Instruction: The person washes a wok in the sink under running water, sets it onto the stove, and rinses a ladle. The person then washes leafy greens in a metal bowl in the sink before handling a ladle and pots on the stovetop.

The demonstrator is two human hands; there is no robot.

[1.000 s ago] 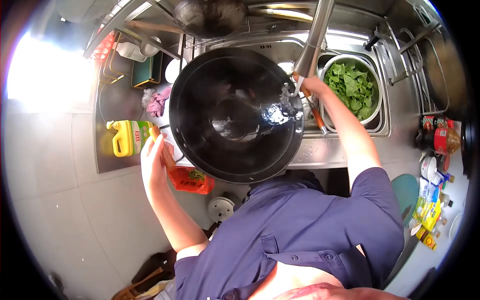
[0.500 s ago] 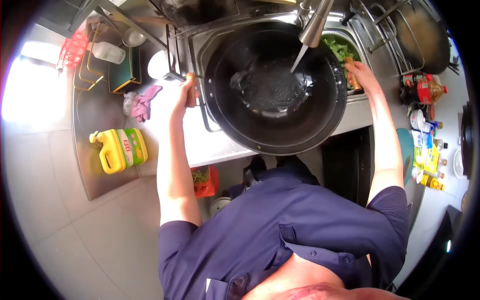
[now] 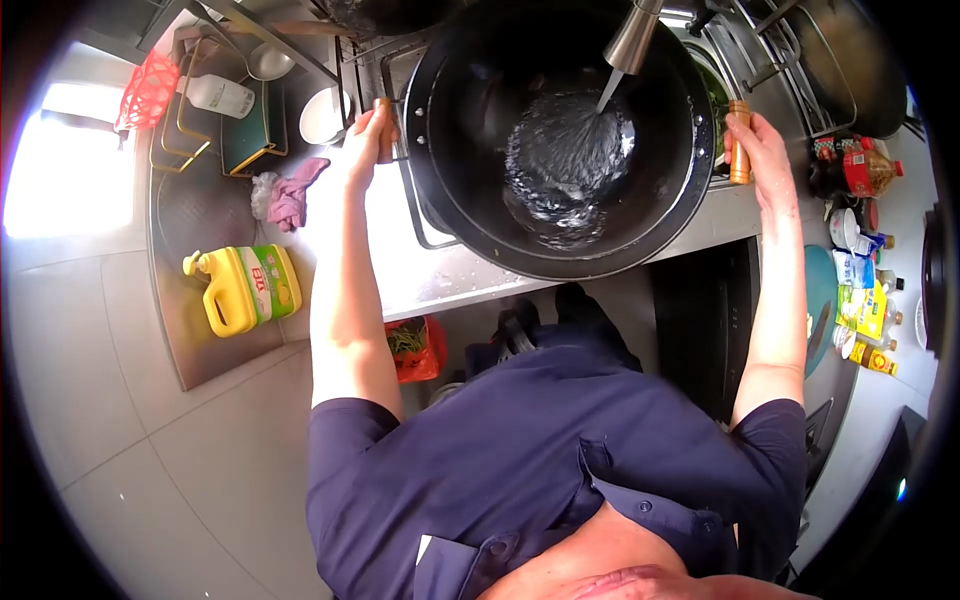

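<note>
A large black wok [image 3: 470, 215] is held over the sink [image 3: 422, 205], under the metal faucet [image 3: 632, 42]. A stream of water [image 3: 608, 92] runs from the faucet into it, and rippling water [image 3: 565, 165] lies in the bottom. My left hand [image 3: 362, 145] is closed around the wooden handle [image 3: 387, 130] on the left side. On the opposite side, my right hand [image 3: 762, 155] grips the other wooden handle [image 3: 740, 150]. Most of the sink is hidden beneath the wok; a little of the leafy greens shows at its right edge.
On the left counter are a yellow jug [image 3: 242, 288], a purple cloth [image 3: 292, 192] and a white bowl [image 3: 322, 116]. A metal rack [image 3: 790, 65] stands right of the sink. Several bottles [image 3: 868, 172] line the far right. A red bag [image 3: 418, 350] with greens is below the counter.
The wok has come nearer the faucet and tilted, covering more of the greens. Both hands keep their grips. The water in it now spreads wider and swirls more.
</note>
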